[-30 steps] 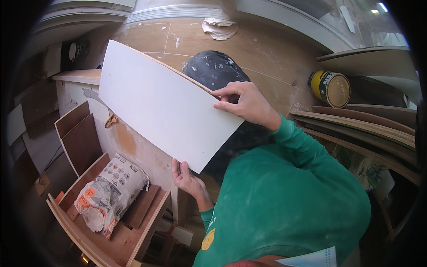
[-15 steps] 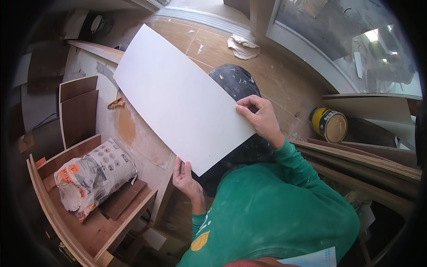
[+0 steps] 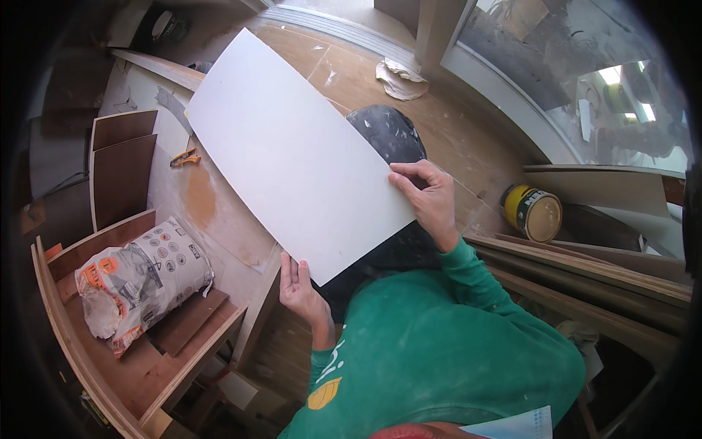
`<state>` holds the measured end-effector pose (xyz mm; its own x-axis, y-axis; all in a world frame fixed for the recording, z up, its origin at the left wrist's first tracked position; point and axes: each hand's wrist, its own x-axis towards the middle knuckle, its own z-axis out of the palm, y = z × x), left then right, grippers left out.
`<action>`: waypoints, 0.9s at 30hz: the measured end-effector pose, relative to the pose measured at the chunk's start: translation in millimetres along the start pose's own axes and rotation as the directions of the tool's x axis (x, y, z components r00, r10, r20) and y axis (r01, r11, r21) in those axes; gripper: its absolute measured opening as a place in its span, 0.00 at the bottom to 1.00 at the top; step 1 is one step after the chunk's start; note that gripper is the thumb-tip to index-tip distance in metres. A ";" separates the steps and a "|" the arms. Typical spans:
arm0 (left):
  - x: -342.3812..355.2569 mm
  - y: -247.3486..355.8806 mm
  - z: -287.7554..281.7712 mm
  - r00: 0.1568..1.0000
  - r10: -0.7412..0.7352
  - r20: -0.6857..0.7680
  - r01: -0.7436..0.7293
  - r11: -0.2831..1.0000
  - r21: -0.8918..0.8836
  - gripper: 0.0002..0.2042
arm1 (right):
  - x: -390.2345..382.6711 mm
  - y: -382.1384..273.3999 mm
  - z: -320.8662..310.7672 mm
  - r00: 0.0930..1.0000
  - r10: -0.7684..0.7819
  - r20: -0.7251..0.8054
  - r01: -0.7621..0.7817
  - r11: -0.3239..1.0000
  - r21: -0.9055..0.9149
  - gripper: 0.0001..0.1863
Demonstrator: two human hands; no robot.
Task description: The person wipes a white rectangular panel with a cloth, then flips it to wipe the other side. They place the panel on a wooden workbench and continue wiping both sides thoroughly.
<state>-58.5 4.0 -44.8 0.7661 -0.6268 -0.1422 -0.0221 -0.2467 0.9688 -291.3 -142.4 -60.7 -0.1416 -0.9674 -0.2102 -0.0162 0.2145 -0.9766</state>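
A large white rectangular panel (image 3: 300, 157) lies slanted across the middle, its near end above my dark-trousered lap. At its right edge, near the near corner, my right hand (image 3: 433, 199) is closed, pinching the panel between thumb and fingers. My left hand (image 3: 303, 295) holds the left edge by the nearest corner, thumb at the face; its other fingers are partly hidden. The panel's far left corner reaches over a dusty pale work surface (image 3: 232, 223). On that surface, left of the panel, lies an orange utility knife (image 3: 186, 157) beside a tan patch.
A torn paper sack (image 3: 150, 274) rests in a wooden drawer-like box (image 3: 146, 395) at left. Brown boards (image 3: 124, 172) stand behind it. A yellow and black can (image 3: 537, 212) sits at right near stacked wood edges (image 3: 585, 267). A crumpled cloth (image 3: 401, 79) lies on the floor.
The view has shifted slightly, so the sack, box and can sit a little further left. Both hands keep their places on the panel, which is barely changed in tilt.
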 end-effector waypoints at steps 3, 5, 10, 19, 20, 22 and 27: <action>-2.1 6.7 6.8 1.000 0.008 -0.022 -0.007 0.998 0.060 0.19 | -0.8 -1.4 0.7 0.998 -0.062 -0.018 0.061 0.997 -0.054 0.09; 0.3 7.2 4.3 1.000 0.000 -0.021 0.003 0.994 0.106 0.19 | -1.3 -0.5 2.0 0.996 -0.086 -0.030 0.083 0.994 -0.071 0.09; 0.2 2.7 4.8 1.000 0.017 -0.008 -0.016 0.999 0.047 0.19 | -4.4 -2.4 3.7 0.996 -0.073 -0.041 0.071 0.997 -0.043 0.10; 1.3 2.3 2.3 0.999 0.033 0.026 -0.035 0.994 0.103 0.19 | -5.1 -1.9 2.6 0.995 -0.096 0.000 0.096 0.994 -0.050 0.13; 1.0 2.1 2.3 0.999 0.034 0.026 -0.037 0.993 0.112 0.19 | -5.3 1.3 3.2 0.996 -0.094 -0.007 0.094 0.995 -0.019 0.14; 1.4 2.9 3.1 0.999 0.033 0.026 -0.035 0.993 0.117 0.19 | -3.2 6.8 3.9 0.996 -0.093 -0.018 0.094 0.995 0.045 0.15; 0.6 4.2 4.0 0.999 0.034 0.028 -0.037 0.993 0.116 0.19 | -1.3 0.9 -0.1 1.000 -0.009 0.005 0.009 0.999 0.033 0.14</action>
<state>-60.7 -0.3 -41.7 0.7468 -0.6551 -0.1148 -0.1248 -0.3076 0.9433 -291.2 -140.9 -61.3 -0.1361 -0.9699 -0.2017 0.0148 0.2016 -0.9794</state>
